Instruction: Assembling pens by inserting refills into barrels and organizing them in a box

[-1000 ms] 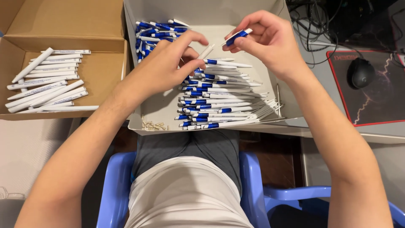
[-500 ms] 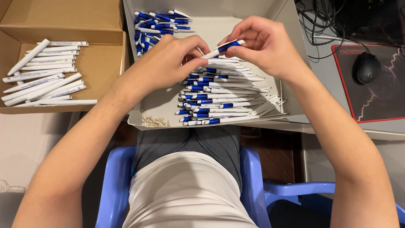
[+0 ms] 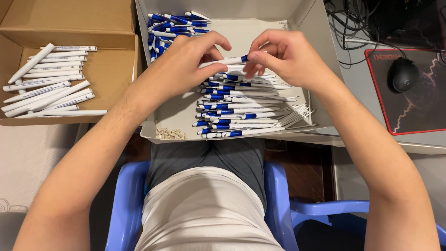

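Tabletop (image 3: 371, 88) carries two boxes. Brown cardboard box (image 3: 69, 28), left: white pen barrels (image 3: 46, 90) laid side by side. White box (image 3: 297, 28), centre: stacked blue-and-white pens (image 3: 241, 114), loose blue pieces (image 3: 174, 25) at the back. Above the stack, left hand (image 3: 181, 65) and right hand (image 3: 283, 58) each pinch one end of a single pen (image 3: 227, 61), held level, grip closed, likely for fitting parts together.

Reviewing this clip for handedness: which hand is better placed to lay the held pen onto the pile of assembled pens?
Probably the right hand: it pinches the pen at its blue end, directly above the pen pile. The left hand holds the white end, farther left.
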